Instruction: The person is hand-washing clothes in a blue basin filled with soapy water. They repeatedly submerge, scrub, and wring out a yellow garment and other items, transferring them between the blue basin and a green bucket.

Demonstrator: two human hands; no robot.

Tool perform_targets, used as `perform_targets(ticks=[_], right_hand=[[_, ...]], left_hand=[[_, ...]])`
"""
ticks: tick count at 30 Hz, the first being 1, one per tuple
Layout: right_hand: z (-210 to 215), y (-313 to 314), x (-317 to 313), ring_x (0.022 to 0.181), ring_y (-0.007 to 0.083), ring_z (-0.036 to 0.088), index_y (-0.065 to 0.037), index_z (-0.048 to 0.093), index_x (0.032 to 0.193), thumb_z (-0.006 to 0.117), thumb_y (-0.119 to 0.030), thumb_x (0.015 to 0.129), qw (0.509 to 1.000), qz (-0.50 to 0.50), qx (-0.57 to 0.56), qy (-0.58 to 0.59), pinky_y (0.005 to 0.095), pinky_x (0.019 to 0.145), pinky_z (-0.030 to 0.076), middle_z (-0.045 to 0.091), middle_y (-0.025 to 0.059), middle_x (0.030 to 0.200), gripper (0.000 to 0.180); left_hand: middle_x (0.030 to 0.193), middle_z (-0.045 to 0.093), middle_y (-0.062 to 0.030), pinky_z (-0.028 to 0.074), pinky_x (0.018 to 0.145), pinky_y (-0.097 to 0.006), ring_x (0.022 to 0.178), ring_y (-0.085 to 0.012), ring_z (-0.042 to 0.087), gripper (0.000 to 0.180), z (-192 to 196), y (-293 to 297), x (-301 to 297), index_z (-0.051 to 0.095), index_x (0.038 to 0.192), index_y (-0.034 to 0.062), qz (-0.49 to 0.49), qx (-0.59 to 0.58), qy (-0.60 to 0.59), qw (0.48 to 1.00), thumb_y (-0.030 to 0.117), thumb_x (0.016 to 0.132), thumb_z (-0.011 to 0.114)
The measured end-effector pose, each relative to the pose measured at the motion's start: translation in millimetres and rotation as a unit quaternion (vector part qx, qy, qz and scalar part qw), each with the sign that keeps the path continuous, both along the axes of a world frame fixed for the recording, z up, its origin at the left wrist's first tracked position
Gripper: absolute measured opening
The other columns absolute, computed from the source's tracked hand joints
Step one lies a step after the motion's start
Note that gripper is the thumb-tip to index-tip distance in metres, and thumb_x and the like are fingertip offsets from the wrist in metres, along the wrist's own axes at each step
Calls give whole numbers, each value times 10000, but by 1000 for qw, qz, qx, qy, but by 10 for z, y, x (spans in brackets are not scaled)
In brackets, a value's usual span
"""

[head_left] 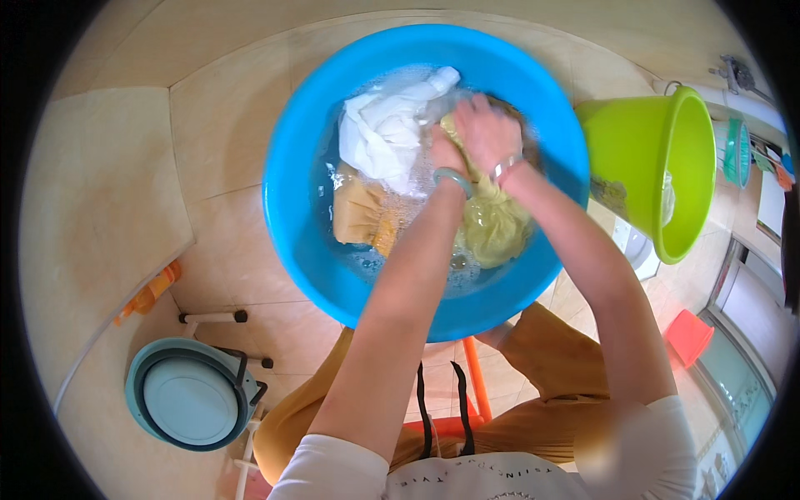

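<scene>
A large blue basin (287, 196) holds soapy water and wet laundry. Toward its far right side, my left hand (447, 152), with a pale green bangle at the wrist, grips a wet yellow-green cloth (496, 229). My right hand (490, 133), wearing a bracelet, is closed on the same cloth right beside it; motion blurs its fingers. The cloth runs down between my wrists and bulges into the water. A bunched white cloth (379, 133) lies to the left of my hands. Nearer to me, a tan cloth (357, 212) is partly under water by the basin's left wall.
A lime-green bucket (625, 137) stands tilted against the basin's right side. At the lower left is a grey-blue folding basin (190, 400) beside a white rack. A red stool (473, 375) shows between my legs. A wall tap (737, 75) is at the far right.
</scene>
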State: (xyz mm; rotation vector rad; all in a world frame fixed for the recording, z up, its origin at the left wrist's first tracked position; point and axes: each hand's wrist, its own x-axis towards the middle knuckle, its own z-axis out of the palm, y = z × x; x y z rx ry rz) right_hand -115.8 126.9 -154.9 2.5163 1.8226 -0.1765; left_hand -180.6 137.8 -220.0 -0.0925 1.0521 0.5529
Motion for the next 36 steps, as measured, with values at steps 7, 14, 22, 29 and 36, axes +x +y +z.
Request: perform_targets(ticks=[7,14,22,29,36], right_hand=[[559,-536,-619,677,294,639,-89,575,842,567,-233,903,988,-1,34,149,413,534,527,538,104,901,156],[145,204,-446,704,283,678,-67,633,873,548,-169,871,997,49,-4,52,401,559,552,619,124,960,133],[-202,601,141,912,303,696,-105,744,912,493,-157,895,982,-34,-184,18,395,705,562,715,137,966,258],[-64,162,66,713,273,674,-76,610,856,501,-196,907,999,1,-36,-19,393,568,544,634,104,896,170],[535,-685,-532,619,295,619,-65,563,790,554,-206,903,987,17,47,152,406,521,522,547,105,839,181]], left_hand=[[1037,644,-134,523,727,-360,848,-234,623,465,-521,-13,-95,593,1049,33,-1,67,11,998,450,980,401],[1253,578,-113,449,938,-343,1107,-231,559,492,-665,29,-238,498,1255,22,-65,262,-16,963,416,990,371],[1411,447,-85,322,1084,-374,1305,-219,401,554,180,4,-15,416,1395,67,-15,29,50,998,432,991,314],[1238,575,-124,424,971,-350,1133,-241,537,552,-140,-14,39,504,1287,-11,34,81,-11,996,426,993,338],[972,640,-97,482,791,-361,889,-212,602,402,-301,-59,-111,604,1017,14,-35,78,-3,996,381,947,456]])
